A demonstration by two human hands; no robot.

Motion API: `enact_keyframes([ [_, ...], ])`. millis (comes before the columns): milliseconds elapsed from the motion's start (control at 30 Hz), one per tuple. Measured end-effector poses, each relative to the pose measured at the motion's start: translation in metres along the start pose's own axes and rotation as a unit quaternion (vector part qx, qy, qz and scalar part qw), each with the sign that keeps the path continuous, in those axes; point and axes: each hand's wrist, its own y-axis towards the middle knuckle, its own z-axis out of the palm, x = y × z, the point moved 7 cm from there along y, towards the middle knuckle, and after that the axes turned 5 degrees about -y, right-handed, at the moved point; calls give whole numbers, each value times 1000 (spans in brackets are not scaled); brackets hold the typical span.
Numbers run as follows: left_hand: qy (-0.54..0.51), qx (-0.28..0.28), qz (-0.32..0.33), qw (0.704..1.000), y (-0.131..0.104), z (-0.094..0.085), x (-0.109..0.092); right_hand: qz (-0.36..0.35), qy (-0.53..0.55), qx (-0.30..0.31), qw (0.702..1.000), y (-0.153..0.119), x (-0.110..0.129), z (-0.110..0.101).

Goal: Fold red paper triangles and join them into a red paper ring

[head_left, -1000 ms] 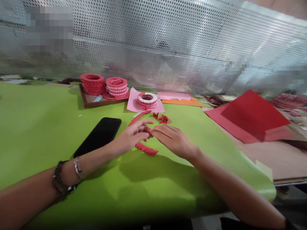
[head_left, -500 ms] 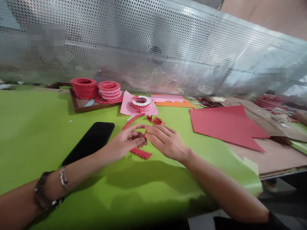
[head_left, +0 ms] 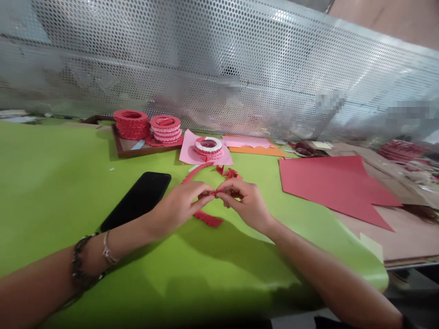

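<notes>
Fingers on both sides have shifted: the right hand [head_left: 248,201], laid flat over the left fingertips half a second ago, now curls into a pinch, and the left hand [head_left: 183,201] has closed up to meet it. Each grip is narrow, thumb against fingers, with a small red folded piece [head_left: 215,193] held between the two, mostly hidden by the fingertips. Forearms slant in from near left and near right, wrists fairly straight, a dark bracelet [head_left: 80,262] and a silvery bracelet [head_left: 107,249] on the left. Green tabletop [head_left: 206,278] gives room toward the rounded near edge and out to the left past a black phone [head_left: 137,201]. On the far side, a tray [head_left: 133,153] and pink paper [head_left: 187,153] bound the space before a perforated metal screen [head_left: 171,68]; rightward, the green ends at a brown board [head_left: 370,235] under red sheets [head_left: 329,180]. A scalloped red strip [head_left: 209,219] passes beneath the hands. Pixelated patches on the screen are unreadable.
</notes>
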Motion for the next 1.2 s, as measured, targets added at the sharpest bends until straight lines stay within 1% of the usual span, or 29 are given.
enact_keyframes([
  [67, 99, -9, 69, 993, -1, 0, -9, 37, 46, 14, 998, -1, -3, 2],
  [133, 176, -17, 118, 977, -3, 1, -15, 63, 74, 26, 995, -1, -5, 4],
  [200, 214, -22, 143, 966, -3, 1, -20, 81, 94, 36, 992, -1, -6, 5],
  [333, 232, -29, 159, 959, -2, 3, -22, 104, 126, 58, 985, 0, -8, 9],
  [500, 209, -11, 141, 968, -3, 7, -15, 123, 154, 77, 977, 0, -12, 12],
  [700, 119, 25, 107, 987, -3, 7, -11, 136, 195, 79, 968, 1, -13, 13],
  [800, 89, 17, 88, 992, -3, 5, -12, 146, 223, 78, 961, 1, -13, 14],
  [933, 59, -2, 67, 996, -4, 2, -11, 161, 243, 96, 952, 1, -16, 17],
  [1200, -17, 7, 33, 999, -3, 4, -8, 166, 246, 97, 950, -2, -16, 15],
])
